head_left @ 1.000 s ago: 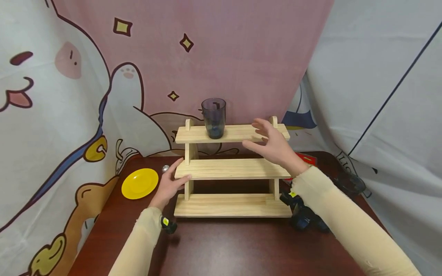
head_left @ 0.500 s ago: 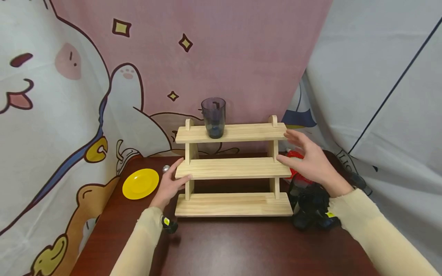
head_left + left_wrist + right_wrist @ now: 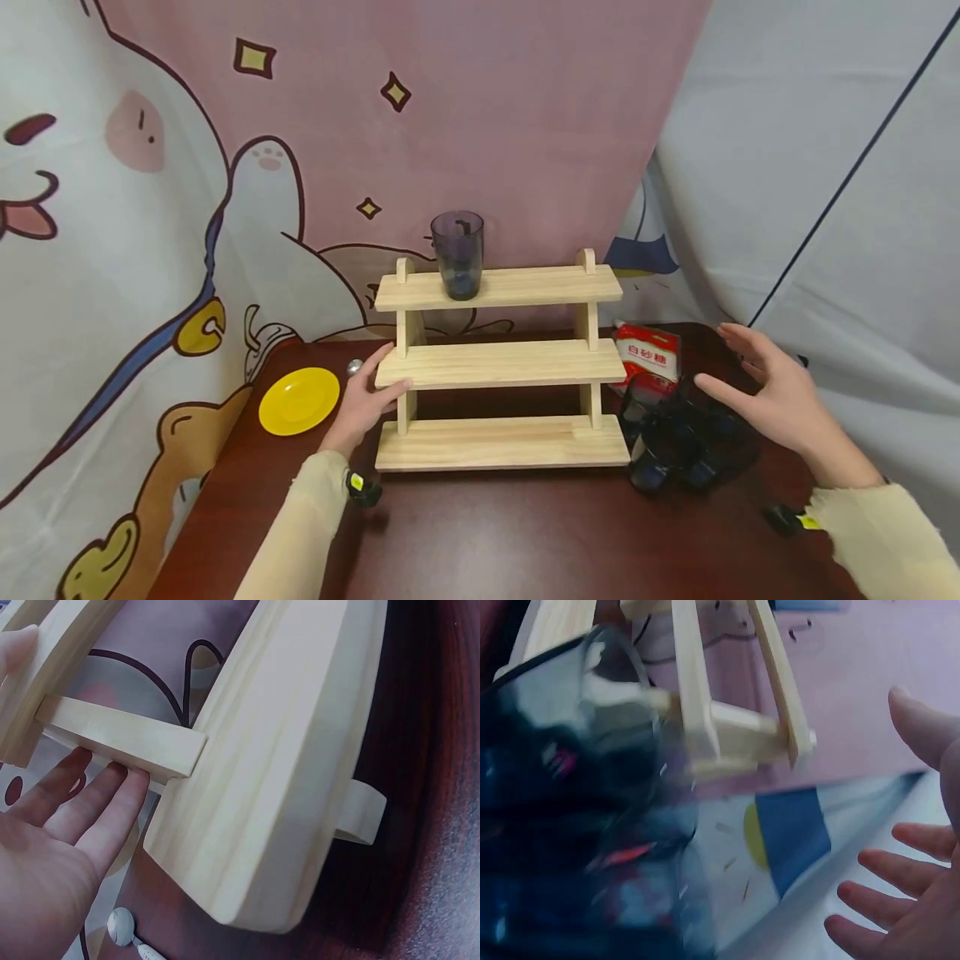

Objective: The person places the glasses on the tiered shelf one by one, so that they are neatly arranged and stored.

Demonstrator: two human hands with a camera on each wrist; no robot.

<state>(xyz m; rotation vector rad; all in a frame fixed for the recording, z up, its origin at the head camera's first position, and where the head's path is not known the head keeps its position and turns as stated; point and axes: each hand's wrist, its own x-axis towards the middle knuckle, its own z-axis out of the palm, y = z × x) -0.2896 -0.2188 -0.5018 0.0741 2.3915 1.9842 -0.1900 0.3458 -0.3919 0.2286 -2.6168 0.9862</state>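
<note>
A three-tier pale wooden display rack (image 3: 498, 367) stands on the table. On its top tier a dark tinted glass (image 3: 459, 258) stands upright, left of the middle. My left hand (image 3: 363, 408) holds the rack at the left end of the middle tier, thumb at the front edge. In the left wrist view the fingertips (image 3: 135, 780) touch an upright post (image 3: 120, 735). My right hand (image 3: 772, 396), fingers spread with nothing in them, is off to the right near a cluster of dark glasses (image 3: 682, 442). In the right wrist view these dark glasses (image 3: 577, 825) look blurred.
A yellow plate (image 3: 300, 402) lies left of the rack, with a spoon (image 3: 121, 926) nearer the rack. Behind the dark glasses is a red and white sugar bag (image 3: 647, 358). Printed cloth (image 3: 555, 125) hangs behind the dark brown table (image 3: 495, 533).
My right hand has drawn away from the top tier, out to the right past the rack, uncovering the sugar bag. The left hand and the glass on top stay put.
</note>
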